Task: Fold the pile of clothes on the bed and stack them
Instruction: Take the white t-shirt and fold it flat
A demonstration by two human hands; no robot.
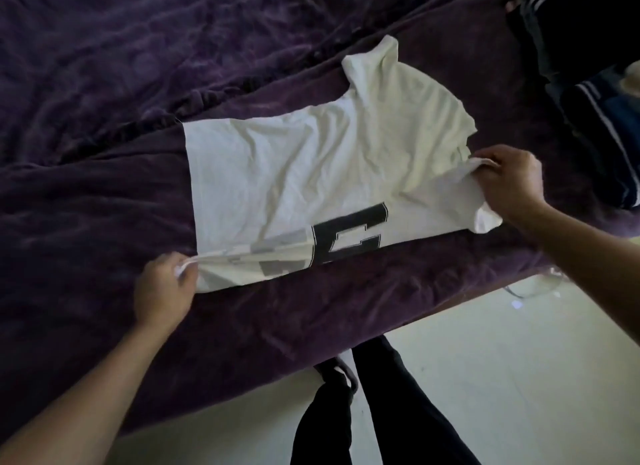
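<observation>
The purple bed (104, 187) carries the white T-shirt (294, 166), spread sideways near its front edge, hem to the left and collar to the right; a heap of dark clothes (595, 118) waits at the far right, well apart from it. The step in hand looks to be the lengthwise fold of the near side. It will go best if both ends rise together, the edge is kept taut between them, and it is laid parallel to the far side so the black letter print (349, 236) is not creased askew. The left hand (162, 288) pinches the near hem corner, fingers curled round bunched cloth. The right hand (509, 177) pinches the near shoulder by the sleeve, so the shirt stretches between the two grips.
</observation>
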